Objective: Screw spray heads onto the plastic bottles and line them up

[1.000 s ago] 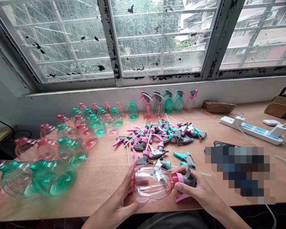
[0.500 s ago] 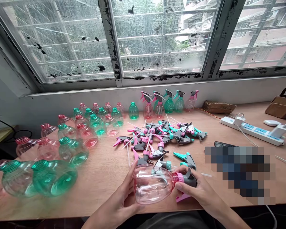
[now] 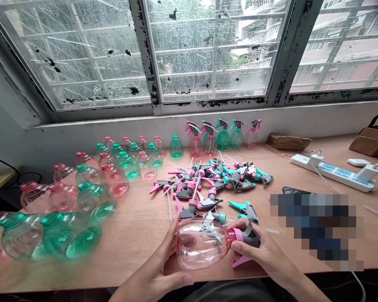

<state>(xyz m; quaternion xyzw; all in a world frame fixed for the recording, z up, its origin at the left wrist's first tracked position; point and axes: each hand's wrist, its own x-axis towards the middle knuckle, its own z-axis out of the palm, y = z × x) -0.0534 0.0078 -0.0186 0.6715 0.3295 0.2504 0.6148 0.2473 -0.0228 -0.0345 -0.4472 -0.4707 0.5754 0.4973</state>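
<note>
The pink bottle (image 3: 201, 251) was positioned horizontally between the two hands, at the near edge of the tabletop (image 3: 138, 235), base to the left and neck to the right. Whether it touched the tabletop could not be determined.

Left hand (image 3: 159, 264): partly open around the base of the bottle. The fingers lay along the base; the thumb extended below it. Thumb contact could not be confirmed.

Right hand (image 3: 266, 251): closed on the grey spray head (image 3: 250, 237) at the neck. The thumb lay at the pink collar (image 3: 237, 235), which was seated against the neck. The pink trigger (image 3: 241, 261) projected downward below the hand.

Loose spray heads (image 3: 185, 192), with pink or turquoise parts and thin tubes, were piled beyond the bottle. A turquoise spray head (image 3: 252, 212) lay near the right hand.

Open-necked bottles (image 3: 94, 199), pink and green, stood upright in rows on the left. One green bottle (image 3: 176, 147) stood near the wall, left of a group of assembled spray bottles (image 3: 223, 138).

On the right, a white power strip (image 3: 334, 170) lay near a brown package (image 3: 288, 141). A pixelated area obscured part of the tabletop there.
</note>
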